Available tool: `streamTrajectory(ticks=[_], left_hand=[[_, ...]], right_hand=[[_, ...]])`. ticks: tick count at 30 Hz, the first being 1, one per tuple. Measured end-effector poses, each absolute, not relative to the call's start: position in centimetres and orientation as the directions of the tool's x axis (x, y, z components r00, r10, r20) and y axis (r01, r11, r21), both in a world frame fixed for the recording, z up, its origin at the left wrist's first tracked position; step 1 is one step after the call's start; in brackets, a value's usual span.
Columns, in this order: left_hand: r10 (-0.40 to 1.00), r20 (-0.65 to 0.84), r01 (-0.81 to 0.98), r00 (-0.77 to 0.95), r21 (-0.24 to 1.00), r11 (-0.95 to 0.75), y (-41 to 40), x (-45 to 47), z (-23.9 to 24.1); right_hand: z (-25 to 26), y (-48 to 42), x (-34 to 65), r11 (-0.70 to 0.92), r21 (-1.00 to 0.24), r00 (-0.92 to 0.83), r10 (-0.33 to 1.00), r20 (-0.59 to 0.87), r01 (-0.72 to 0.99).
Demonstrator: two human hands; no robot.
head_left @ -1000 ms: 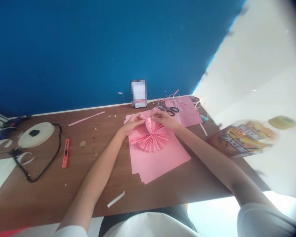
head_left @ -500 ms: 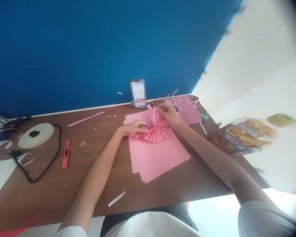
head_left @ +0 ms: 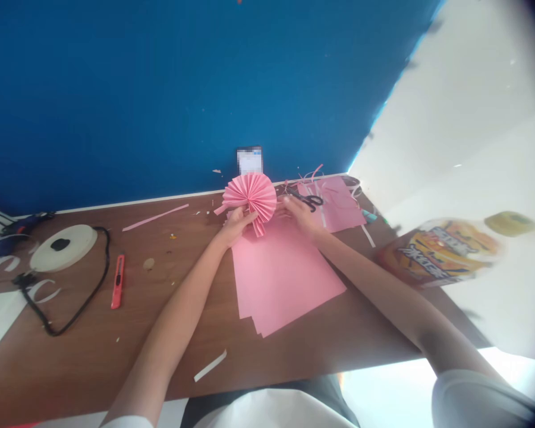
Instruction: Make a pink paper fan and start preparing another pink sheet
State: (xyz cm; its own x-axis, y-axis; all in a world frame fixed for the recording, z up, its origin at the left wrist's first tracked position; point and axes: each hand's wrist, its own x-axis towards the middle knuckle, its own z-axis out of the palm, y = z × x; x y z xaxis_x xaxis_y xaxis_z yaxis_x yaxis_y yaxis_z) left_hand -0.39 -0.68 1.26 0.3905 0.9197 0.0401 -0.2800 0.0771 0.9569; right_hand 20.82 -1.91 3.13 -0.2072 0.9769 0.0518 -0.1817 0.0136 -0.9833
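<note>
A pink pleated paper fan (head_left: 255, 189), spread into a nearly full round, is raised above the far part of the table. My left hand (head_left: 237, 226) grips its lower left, thumb pressed on the pleats near the centre. Two narrow folded ends stick out, one to the left and one downward. Just right of the fan is my right hand (head_left: 298, 214), fingers loosely stretched towards its edge; it seems to hold nothing, though some fingertips are hard to make out. Beneath both hands lies a stack of pink paper sheets (head_left: 285, 279).
Scissors (head_left: 311, 200) and paper strips lie by another pink sheet (head_left: 343, 208) at the back right. A bottle (head_left: 446, 249) is at the right. Leftward are a red cutter (head_left: 118, 281), a black cable (head_left: 84, 309) and a round white reel (head_left: 65, 246). A phone (head_left: 249, 159) leans against the wall.
The fan has been lifted from over the sheets, up and leftward, and turned so its pleated face shows. My right hand has come off its top and moved slightly down. The scissors are now uncovered.
</note>
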Motion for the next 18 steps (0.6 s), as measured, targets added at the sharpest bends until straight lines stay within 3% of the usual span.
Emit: streamTrajectory(ticks=[4, 9, 14, 18], left_hand=[[0.915, 0.031, -0.239, 0.403, 0.968, 0.072, -0.6, 0.1, 1.0], [0.936, 0.033, -0.041, 0.352, 0.999, -0.020, -0.5, 0.3, 0.6], [0.909, 0.015, -0.013, 0.416, 1.000, -0.011, -0.7, 0.4, 0.9], [0.869, -0.023, 0.016, 0.493, 1.000, 0.017, -1.0, 0.3, 1.4]], right_hand=[[2.9, -2.9, 20.0, 0.110, -0.994, -0.270, 0.956, 0.113, -0.024], [2.4, -3.1, 19.9, 0.086, -0.996, -0.262, 0.961, 0.087, -0.017], [1.5, -2.2, 20.3, 0.020, -0.999, -0.137, 0.990, 0.025, -0.039], [1.7, -1.6, 20.9, 0.059, -0.998, -0.046, 0.997, 0.060, -0.024]])
